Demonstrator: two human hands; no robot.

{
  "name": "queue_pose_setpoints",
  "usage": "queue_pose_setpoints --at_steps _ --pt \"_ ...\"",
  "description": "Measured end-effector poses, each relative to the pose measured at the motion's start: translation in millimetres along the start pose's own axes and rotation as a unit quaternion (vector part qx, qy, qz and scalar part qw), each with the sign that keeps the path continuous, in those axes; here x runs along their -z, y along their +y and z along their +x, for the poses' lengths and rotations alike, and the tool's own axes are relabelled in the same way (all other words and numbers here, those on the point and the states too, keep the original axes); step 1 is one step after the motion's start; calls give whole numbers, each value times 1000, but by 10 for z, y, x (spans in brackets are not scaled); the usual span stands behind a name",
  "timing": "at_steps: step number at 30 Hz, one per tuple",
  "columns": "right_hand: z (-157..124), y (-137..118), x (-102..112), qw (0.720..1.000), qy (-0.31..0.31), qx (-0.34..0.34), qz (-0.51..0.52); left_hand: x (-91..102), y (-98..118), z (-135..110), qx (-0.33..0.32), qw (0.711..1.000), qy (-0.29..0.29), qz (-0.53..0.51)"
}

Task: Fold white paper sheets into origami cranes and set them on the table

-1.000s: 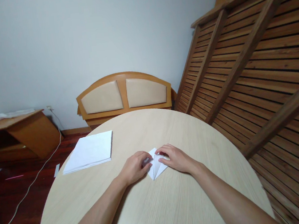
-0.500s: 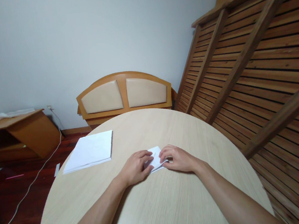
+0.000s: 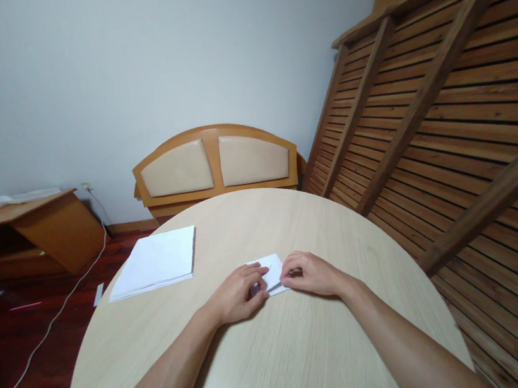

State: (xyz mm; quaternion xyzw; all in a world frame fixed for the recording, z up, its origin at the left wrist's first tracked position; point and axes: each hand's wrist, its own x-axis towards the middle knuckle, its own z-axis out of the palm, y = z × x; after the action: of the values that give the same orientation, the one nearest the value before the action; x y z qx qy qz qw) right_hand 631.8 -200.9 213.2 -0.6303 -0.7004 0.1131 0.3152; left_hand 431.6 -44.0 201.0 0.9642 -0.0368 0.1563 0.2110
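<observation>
A small folded white paper (image 3: 270, 271) lies on the round light-wood table (image 3: 280, 356), near its middle. My left hand (image 3: 237, 295) rests on the paper's left side with curled fingers pressing it down. My right hand (image 3: 310, 274) presses the paper's right edge, fingers bent and close together. The two hands nearly touch over the fold, and most of the paper is hidden beneath them. A stack of white sheets (image 3: 156, 262) sits at the table's far left, away from both hands.
A wooden headboard with beige padded panels (image 3: 214, 160) leans on the wall behind the table. A slatted wooden bed frame (image 3: 443, 106) stands tilted at the right. A low wooden cabinet (image 3: 30, 233) and a white cable (image 3: 47, 327) lie on the dark floor at left.
The paper's lower point has been folded up, so it now lies flatter and smaller. Both hands have closed in over it and pressed down.
</observation>
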Motion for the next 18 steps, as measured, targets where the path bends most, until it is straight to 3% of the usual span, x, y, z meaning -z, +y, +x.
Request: queue_pose_setpoints --at_steps 6,12,18 --pt "44 20 -107 997 64 -35 -1 -14 -1 -4 39 999 19 -24" --pt "23 24 -109 999 26 14 -26 -16 -22 -2 18 1000 -3 -6" --pt "8 45 -98 999 10 11 -36 -10 -23 -13 28 1000 -8 -8"
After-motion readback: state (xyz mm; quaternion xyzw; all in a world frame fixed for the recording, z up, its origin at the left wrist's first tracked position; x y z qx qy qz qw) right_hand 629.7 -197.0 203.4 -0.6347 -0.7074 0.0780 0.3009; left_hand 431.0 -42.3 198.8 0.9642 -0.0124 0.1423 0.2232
